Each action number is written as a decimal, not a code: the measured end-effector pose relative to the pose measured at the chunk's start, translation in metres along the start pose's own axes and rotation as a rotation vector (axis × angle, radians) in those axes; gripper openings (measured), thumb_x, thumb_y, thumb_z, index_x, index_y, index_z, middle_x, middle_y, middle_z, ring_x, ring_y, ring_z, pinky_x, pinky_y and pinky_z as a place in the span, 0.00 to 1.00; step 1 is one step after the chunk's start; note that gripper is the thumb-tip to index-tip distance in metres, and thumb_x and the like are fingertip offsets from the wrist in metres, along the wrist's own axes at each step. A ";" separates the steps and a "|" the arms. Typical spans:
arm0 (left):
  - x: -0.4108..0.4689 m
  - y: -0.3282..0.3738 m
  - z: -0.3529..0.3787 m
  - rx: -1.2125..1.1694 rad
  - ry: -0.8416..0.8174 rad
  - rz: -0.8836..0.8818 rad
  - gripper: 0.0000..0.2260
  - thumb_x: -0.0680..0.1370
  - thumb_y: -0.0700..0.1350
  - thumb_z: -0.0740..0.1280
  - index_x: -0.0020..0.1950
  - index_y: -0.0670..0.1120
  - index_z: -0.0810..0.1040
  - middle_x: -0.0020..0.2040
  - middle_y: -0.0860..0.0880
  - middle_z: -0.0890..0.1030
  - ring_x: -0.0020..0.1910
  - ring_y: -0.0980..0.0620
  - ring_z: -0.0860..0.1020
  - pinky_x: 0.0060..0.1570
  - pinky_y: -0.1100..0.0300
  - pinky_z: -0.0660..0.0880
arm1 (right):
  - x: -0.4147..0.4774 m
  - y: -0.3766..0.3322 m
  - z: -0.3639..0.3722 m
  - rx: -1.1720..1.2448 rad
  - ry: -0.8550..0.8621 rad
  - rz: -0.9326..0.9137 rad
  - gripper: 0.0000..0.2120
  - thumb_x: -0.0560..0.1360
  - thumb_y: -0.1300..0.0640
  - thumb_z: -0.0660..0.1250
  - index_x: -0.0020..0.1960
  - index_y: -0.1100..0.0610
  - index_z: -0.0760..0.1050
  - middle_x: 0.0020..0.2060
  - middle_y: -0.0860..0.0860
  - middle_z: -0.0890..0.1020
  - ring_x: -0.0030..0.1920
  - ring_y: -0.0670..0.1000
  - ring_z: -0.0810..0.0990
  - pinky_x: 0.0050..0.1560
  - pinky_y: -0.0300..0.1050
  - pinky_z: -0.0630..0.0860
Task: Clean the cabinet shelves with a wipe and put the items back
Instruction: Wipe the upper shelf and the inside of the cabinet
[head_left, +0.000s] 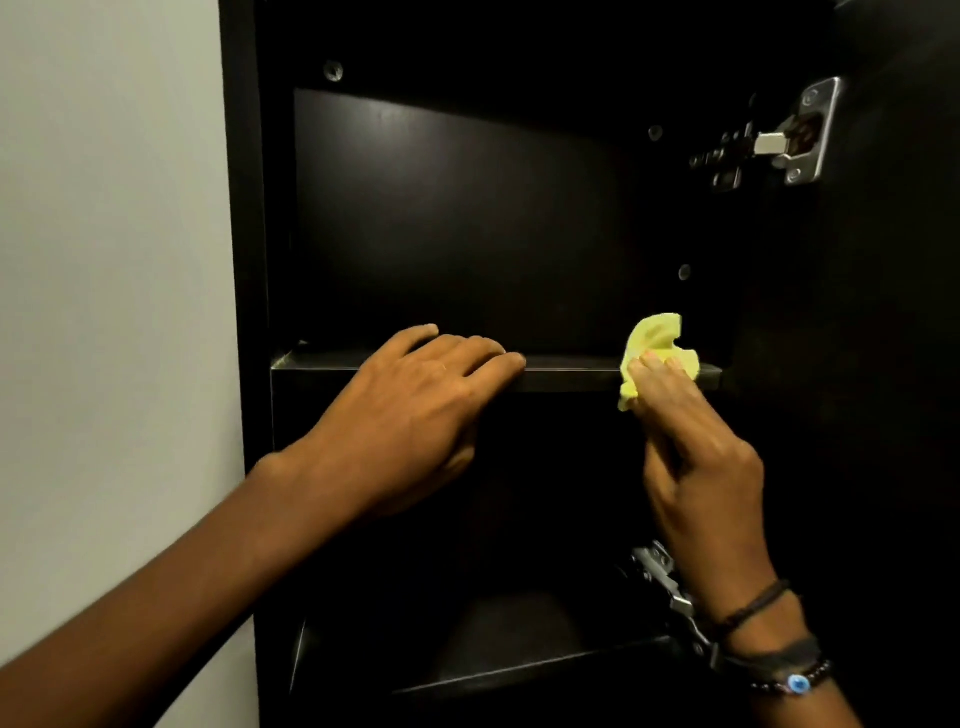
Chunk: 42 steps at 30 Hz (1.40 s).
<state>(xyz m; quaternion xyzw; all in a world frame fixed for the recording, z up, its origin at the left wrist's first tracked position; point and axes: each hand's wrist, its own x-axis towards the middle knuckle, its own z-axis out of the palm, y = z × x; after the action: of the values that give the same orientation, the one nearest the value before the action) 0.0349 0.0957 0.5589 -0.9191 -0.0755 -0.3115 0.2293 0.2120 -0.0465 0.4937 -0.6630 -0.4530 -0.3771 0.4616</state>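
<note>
Left hand (415, 395) rests on the shelf (571, 371) front edge, left of centre. Right hand (696, 457) presses the wipe (654, 338) onto the shelf's right end, below the hinge (795, 140).

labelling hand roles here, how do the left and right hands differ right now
The left hand is bare and lies flat, fingers over the shelf edge; the right hand pinches a yellow wipe against that edge. Only the right wrist wears bracelets. Both are at the same shelf.

A home interior, by the look of it: a tall matt black flat-pack cabinet (249, 260) with a thin black shelf board (571, 374) and a steel concealed door hinge (800, 135), set against a plain pale painted wall (104, 260)
</note>
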 end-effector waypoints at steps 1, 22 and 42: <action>-0.006 0.003 0.009 0.019 0.034 -0.003 0.27 0.73 0.50 0.54 0.73 0.48 0.63 0.70 0.48 0.71 0.68 0.49 0.70 0.70 0.49 0.61 | -0.008 -0.002 0.004 0.012 0.012 -0.018 0.29 0.71 0.73 0.64 0.69 0.56 0.70 0.69 0.50 0.71 0.72 0.47 0.66 0.72 0.43 0.63; -0.208 0.122 0.135 -0.715 0.527 -1.127 0.16 0.77 0.39 0.55 0.61 0.53 0.72 0.58 0.55 0.75 0.60 0.61 0.73 0.58 0.73 0.69 | -0.136 -0.083 0.121 0.195 -0.862 0.038 0.14 0.77 0.62 0.59 0.60 0.50 0.75 0.50 0.54 0.82 0.52 0.57 0.79 0.45 0.46 0.74; -0.282 0.108 0.171 -1.039 0.659 -1.558 0.12 0.79 0.33 0.56 0.56 0.47 0.73 0.51 0.53 0.78 0.46 0.60 0.79 0.44 0.63 0.77 | -0.211 -0.125 0.111 0.891 -1.085 0.331 0.10 0.80 0.61 0.59 0.54 0.54 0.79 0.47 0.44 0.83 0.49 0.38 0.80 0.48 0.28 0.73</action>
<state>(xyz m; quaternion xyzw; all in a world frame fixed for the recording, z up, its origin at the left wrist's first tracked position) -0.0667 0.0815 0.2277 -0.4666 -0.4451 -0.6096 -0.4611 0.0382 0.0262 0.3020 -0.5657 -0.6228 0.3007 0.4491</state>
